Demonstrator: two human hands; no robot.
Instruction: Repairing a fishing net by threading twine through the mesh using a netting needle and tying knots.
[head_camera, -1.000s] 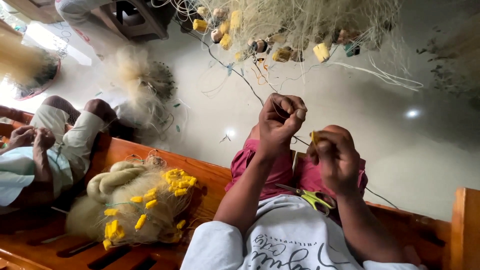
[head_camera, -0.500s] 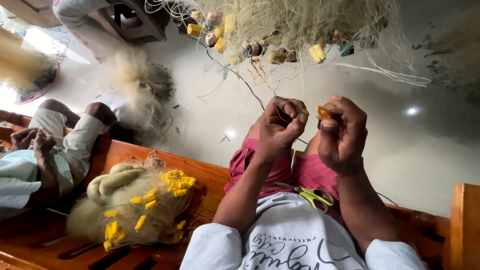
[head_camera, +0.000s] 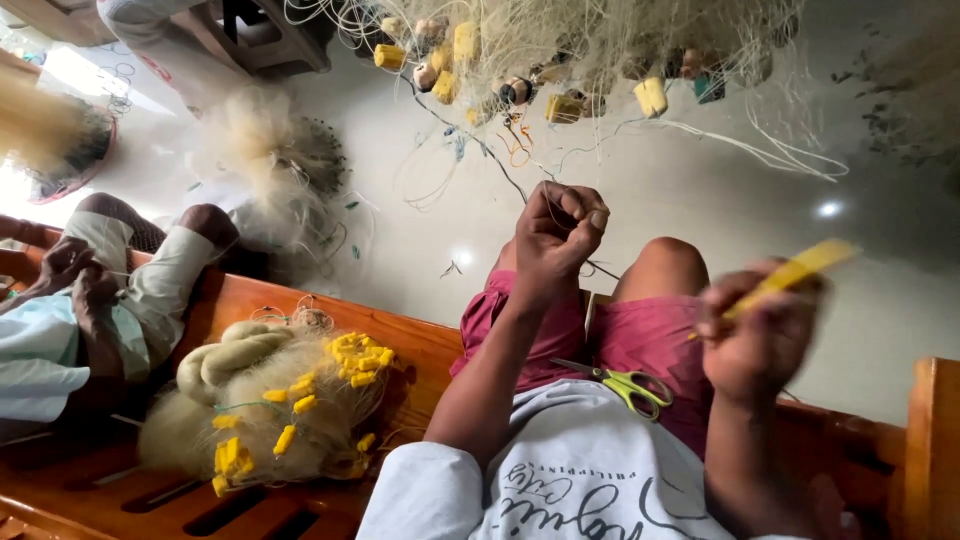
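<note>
carefully keep the line (head_camera: 500, 170) taut: left hand (head_camera: 556, 232) pinches it, right hand (head_camera: 757, 335) grips the yellow netting needle (head_camera: 795, 272), blurred.

The right hand (head_camera: 762, 335) and the flat yellow netting needle (head_camera: 790, 275) it grips are smeared by motion blur. A seated co-worker's pale sleeve (head_camera: 40, 355) is cut off by the left edge. The heap of pale fishing net with yellow floats (head_camera: 560, 50) runs off the top edge.

Glossy wooden bench (head_camera: 300, 310), plastic-handled scissors (head_camera: 625, 383)
</note>
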